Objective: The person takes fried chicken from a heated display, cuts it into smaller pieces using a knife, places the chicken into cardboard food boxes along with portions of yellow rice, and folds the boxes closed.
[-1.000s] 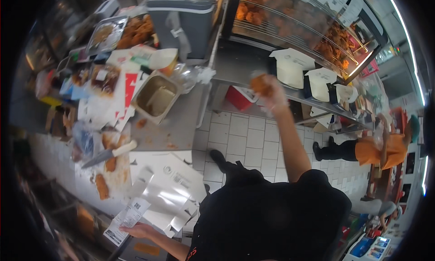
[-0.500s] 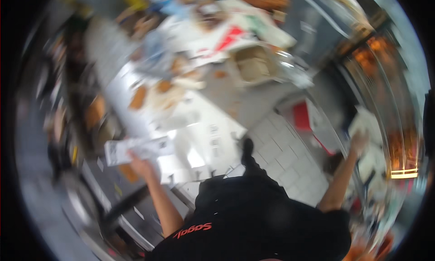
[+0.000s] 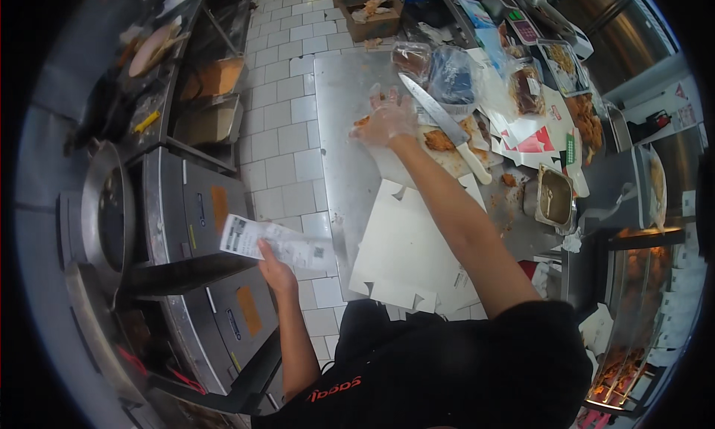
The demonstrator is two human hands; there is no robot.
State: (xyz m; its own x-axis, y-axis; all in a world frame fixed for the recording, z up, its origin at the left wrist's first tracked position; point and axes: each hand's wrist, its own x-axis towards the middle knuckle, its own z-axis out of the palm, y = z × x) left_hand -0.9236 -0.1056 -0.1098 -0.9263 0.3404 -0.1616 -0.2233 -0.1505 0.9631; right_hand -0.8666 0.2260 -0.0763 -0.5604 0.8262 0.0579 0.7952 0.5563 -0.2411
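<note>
My left hand (image 3: 279,274) pinches a long printed receipt (image 3: 290,244) between thumb and fingers, beside the metal table's left edge. Out over the table (image 3: 339,94), my right hand (image 3: 392,121) wears a clear plastic glove. Its fingers are spread, palm down, and a bit of orange-brown fried food (image 3: 361,121) shows by the thumb; what lies under the palm is hidden. Right of that hand lies a large knife (image 3: 432,109) with a white handle, close to a fried piece (image 3: 439,139). An unfolded white carton (image 3: 402,243) lies flat below my right forearm.
A metal pan (image 3: 557,194) stands right of the knife. Plastic-wrapped packs (image 3: 453,75) and a scale (image 3: 523,28) crowd the far right. Grey drawers (image 3: 201,205) and a round pan (image 3: 108,205) are on the left. A lit food cabinet (image 3: 633,317) stands at lower right.
My view has swung round and sharpened. My right hand has moved from beside the lit cabinet to over the table, fingers spread. The receipt stays in my left hand.
</note>
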